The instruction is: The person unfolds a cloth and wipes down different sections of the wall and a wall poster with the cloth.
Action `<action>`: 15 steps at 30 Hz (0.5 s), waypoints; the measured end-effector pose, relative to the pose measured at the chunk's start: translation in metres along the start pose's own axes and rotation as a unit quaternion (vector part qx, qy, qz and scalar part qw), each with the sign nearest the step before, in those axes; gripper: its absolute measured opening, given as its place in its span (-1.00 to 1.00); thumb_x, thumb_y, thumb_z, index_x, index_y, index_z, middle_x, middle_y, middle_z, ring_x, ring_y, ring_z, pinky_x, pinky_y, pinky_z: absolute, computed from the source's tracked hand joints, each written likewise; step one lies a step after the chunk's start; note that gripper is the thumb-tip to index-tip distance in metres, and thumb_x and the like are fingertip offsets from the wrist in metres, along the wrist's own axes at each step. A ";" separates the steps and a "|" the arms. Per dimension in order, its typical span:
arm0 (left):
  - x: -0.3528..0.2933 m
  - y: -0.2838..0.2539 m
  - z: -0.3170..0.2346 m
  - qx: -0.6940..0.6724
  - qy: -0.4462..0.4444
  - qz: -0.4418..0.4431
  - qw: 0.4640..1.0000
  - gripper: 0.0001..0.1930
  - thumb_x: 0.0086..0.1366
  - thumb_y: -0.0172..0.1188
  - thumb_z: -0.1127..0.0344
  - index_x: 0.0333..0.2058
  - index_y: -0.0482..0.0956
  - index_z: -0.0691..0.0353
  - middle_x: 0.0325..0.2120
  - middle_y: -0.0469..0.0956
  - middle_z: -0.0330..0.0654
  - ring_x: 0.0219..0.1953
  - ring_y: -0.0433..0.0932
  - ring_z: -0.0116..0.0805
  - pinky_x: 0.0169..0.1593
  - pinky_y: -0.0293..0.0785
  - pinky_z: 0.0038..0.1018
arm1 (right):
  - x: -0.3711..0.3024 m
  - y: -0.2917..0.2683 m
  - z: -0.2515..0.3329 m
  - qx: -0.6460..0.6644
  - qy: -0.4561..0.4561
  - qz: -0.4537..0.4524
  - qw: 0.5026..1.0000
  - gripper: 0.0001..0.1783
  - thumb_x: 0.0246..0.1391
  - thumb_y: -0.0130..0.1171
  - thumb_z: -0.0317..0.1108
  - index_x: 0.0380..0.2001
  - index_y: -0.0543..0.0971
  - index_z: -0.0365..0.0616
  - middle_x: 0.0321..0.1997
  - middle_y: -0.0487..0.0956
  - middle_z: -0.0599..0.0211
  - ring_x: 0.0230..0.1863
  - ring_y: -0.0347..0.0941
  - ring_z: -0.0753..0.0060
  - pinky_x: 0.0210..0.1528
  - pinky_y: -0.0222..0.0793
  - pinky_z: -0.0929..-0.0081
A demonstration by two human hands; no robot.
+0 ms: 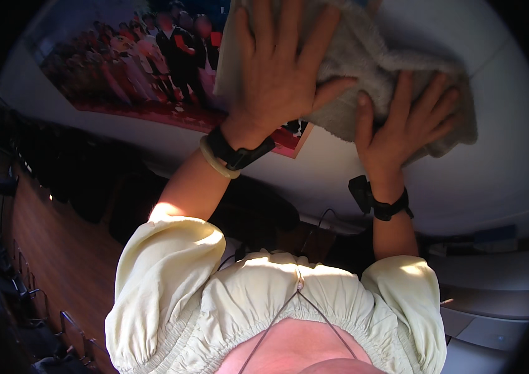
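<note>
A grey plush cloth [370,47] lies spread against a pale wall [495,156], partly folded, with a ridge running across it. My left hand [280,71] is flat with fingers spread, pressing on the cloth's left part. Beside it, my right hand [401,124] rests on the right part of the cloth, its fingers apart and slightly bent. Both arms reach upward. To the left of the cloth hangs a large printed picture [133,68] of a crowd of people. My left hand and wrist cover some of the picture's right side.
Below the wall stand dark chairs or seats [90,181], hard to make out in shadow. A brown wooden surface [59,249] stretches along the left. At the lower right are pale cabinets or shelves [495,293], with a blue object [495,239] above them.
</note>
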State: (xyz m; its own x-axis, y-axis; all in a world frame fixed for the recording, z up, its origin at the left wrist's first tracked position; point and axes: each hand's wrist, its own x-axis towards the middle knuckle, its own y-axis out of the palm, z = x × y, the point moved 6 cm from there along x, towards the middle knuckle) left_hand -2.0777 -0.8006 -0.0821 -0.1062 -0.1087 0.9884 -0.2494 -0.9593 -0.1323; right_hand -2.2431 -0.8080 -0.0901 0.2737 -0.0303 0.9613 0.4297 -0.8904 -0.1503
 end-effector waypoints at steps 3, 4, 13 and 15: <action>-0.071 0.013 -0.012 0.018 -0.017 0.057 0.998 -0.23 0.15 -0.01 -0.36 0.20 0.34 0.03 0.27 0.04 0.23 0.30 -0.10 0.43 0.22 -0.19 0.29 | -0.061 0.000 0.006 0.034 0.025 0.070 0.997 -0.34 0.10 0.07 0.10 0.23 0.34 0.10 0.39 0.08 -0.10 0.30 0.00 -0.46 0.17 -0.12 -0.43; -0.099 0.019 -0.020 0.013 -0.019 0.082 0.996 -0.25 0.14 0.03 -0.34 0.17 0.36 0.04 0.26 0.06 0.23 0.30 -0.10 0.43 0.20 -0.17 0.31 | -0.086 -0.001 0.006 0.043 0.027 0.090 0.995 -0.36 0.09 0.11 0.05 0.22 0.36 0.08 0.39 0.08 -0.08 0.29 0.00 -0.48 0.18 -0.12 -0.42; -0.249 0.037 -0.037 -0.033 -0.078 0.259 0.962 -0.28 0.06 0.24 -0.13 0.14 0.37 0.11 0.27 -0.03 0.28 0.31 -0.24 0.51 0.21 -0.32 0.39 | -0.189 0.002 0.049 0.267 0.087 0.331 0.901 -0.41 0.06 0.17 -0.32 0.19 0.36 -0.16 0.39 0.08 -0.10 0.36 0.03 -0.25 0.29 0.02 -0.04; -0.212 0.030 -0.026 -0.066 -0.130 0.195 0.970 -0.20 0.07 0.22 -0.17 0.21 0.27 0.15 0.30 -0.16 0.31 0.31 -0.32 0.51 0.21 -0.34 0.40 | -0.175 -0.001 0.047 0.338 0.138 0.265 0.892 -0.40 0.06 0.16 -0.33 0.20 0.34 -0.19 0.37 0.13 -0.10 0.38 -0.01 -0.28 0.30 -0.01 -0.09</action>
State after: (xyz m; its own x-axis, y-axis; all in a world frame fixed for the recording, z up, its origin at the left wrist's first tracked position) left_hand -2.0877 -0.7997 -0.2973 0.0243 -0.5342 0.8450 -0.3620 -0.7926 -0.4907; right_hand -2.2510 -0.7801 -0.2690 0.4113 -0.5594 0.7197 0.7492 -0.2423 -0.6165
